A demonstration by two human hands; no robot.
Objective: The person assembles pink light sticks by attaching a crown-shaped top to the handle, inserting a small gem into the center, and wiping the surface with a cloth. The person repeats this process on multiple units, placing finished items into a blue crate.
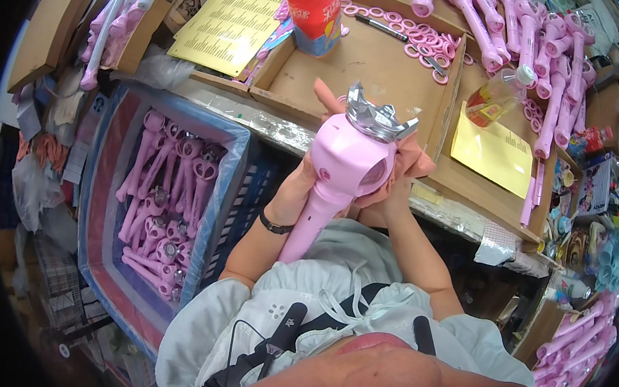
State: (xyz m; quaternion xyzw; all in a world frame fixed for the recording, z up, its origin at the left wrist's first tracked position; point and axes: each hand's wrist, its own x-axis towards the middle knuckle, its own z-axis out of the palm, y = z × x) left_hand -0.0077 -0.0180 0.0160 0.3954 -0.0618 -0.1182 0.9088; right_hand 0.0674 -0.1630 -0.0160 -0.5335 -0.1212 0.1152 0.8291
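Holding pink wand [337,159] mid-air by the tabletop's near edge [271,123], turning silver crown [381,119] away and slanting handle [310,226] toward pale dress [242,315]. Curling left hand [297,185] and right hand [402,168] around opposite sides, probably steadying the bulky head; hiding several fingertips, so leaving exact contact impossible to tell. Storing pink rings [430,43] in cardboard tray [333,72] beyond, likely for easy reach; corralling other wands [155,218] inside blue crate [236,151] at left, presumably preventing rolling.
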